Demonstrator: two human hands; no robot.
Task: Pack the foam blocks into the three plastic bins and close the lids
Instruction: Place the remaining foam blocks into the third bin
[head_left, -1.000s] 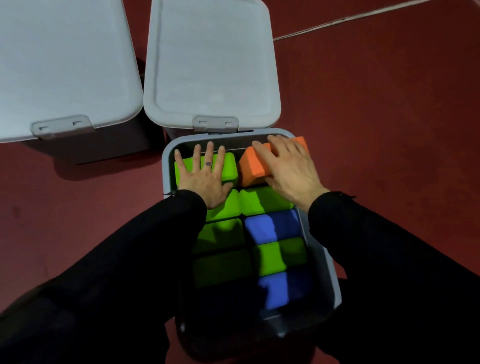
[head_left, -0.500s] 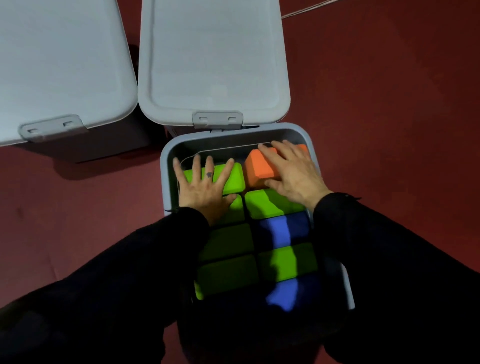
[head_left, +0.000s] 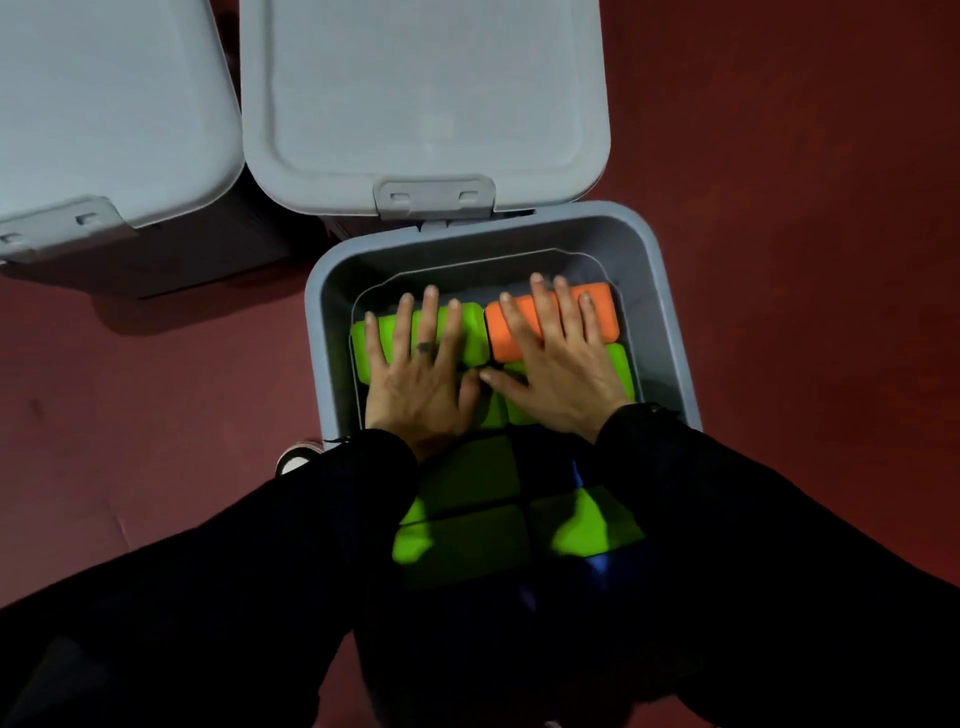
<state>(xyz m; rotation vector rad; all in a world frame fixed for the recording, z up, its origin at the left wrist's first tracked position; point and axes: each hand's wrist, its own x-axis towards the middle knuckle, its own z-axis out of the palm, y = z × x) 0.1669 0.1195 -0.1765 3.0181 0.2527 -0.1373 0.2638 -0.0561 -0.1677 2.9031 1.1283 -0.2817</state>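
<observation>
An open grey plastic bin (head_left: 322, 322) stands below me, filled with foam blocks in two columns. My left hand (head_left: 415, 379) lies flat with spread fingers on a green block (head_left: 467, 332) at the far left of the bin. Flat on an orange block (head_left: 602, 306) at the far right presses my right hand (head_left: 561, 374). Nearer me lie more green blocks (head_left: 467, 478) and a blue one (head_left: 600, 566), partly hidden by my black sleeves. The orange block sits level with the green ones around it.
Two more grey bins with shut lids stand beyond: one (head_left: 426, 104) directly behind the open bin, one (head_left: 104, 114) to the left. The floor (head_left: 779, 208) is dark red. A shoe tip (head_left: 298, 457) shows left of the open bin.
The orange block, raised above the bin's rim a second ago, has been pushed down level with the others. Both hands moved slightly toward each other; the view shifted closer over the bin.
</observation>
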